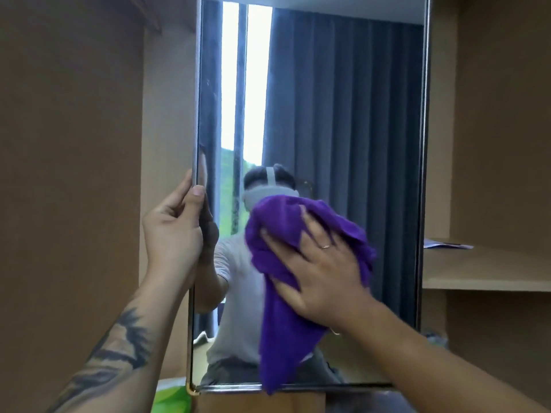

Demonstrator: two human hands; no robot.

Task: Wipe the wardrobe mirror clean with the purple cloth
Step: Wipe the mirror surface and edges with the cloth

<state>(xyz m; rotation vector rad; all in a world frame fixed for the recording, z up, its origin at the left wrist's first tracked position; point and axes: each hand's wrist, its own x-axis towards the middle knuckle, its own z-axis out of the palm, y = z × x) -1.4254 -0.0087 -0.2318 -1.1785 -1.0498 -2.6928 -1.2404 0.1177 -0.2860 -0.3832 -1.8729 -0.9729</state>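
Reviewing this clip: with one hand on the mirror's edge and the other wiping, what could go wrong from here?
The left hand grips the mirror by its left edge, thumb on the glass, so it may leave fresh prints. The right hand presses the purple cloth flat near the lower middle; smudges near the upper left edge could get missed.

Brown wardrobe panel [71,144] at left. Light wooden shelf [489,272] at right, papers [447,243] lying on it. Green object [171,397] at bottom edge, unidentifiable.

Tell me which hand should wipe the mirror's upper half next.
Right. The right hand already presses the purple cloth flat on the mirror; the left hand grips its left edge, steadying it.
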